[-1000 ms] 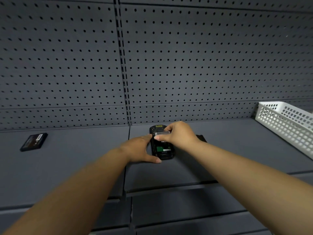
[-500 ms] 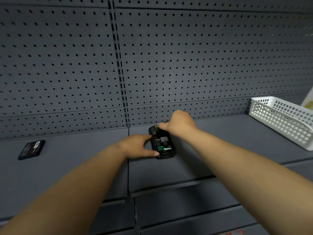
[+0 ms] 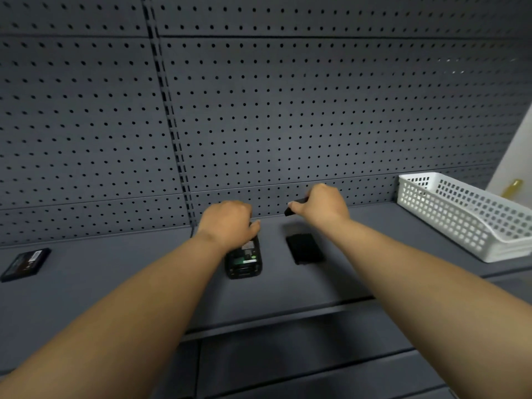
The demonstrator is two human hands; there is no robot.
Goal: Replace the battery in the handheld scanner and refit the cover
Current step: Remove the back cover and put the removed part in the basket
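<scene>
The black handheld scanner (image 3: pixel 244 262) lies back-up on the grey shelf (image 3: pixel 288 286), its battery bay uncovered and showing green and white labels. My left hand (image 3: pixel 229 223) presses down on the scanner's far end and holds it. My right hand (image 3: pixel 322 205) is raised above the shelf to the right and pinches a small black battery (image 3: pixel 294 208); most of the battery is hidden by the fingers. A flat black cover (image 3: pixel 305 249) rests on the shelf just right of the scanner. Another black battery with a label (image 3: pixel 26 264) lies at the far left.
A white perforated plastic basket (image 3: pixel 460 214) stands at the right end of the shelf. A grey pegboard wall (image 3: pixel 288 110) rises directly behind. Lower shelf edges run below the front lip.
My right hand has lifted off the scanner and moved right and up with the black battery. The cover beside the scanner has come into full view. My left hand has slid onto the scanner's far end.
</scene>
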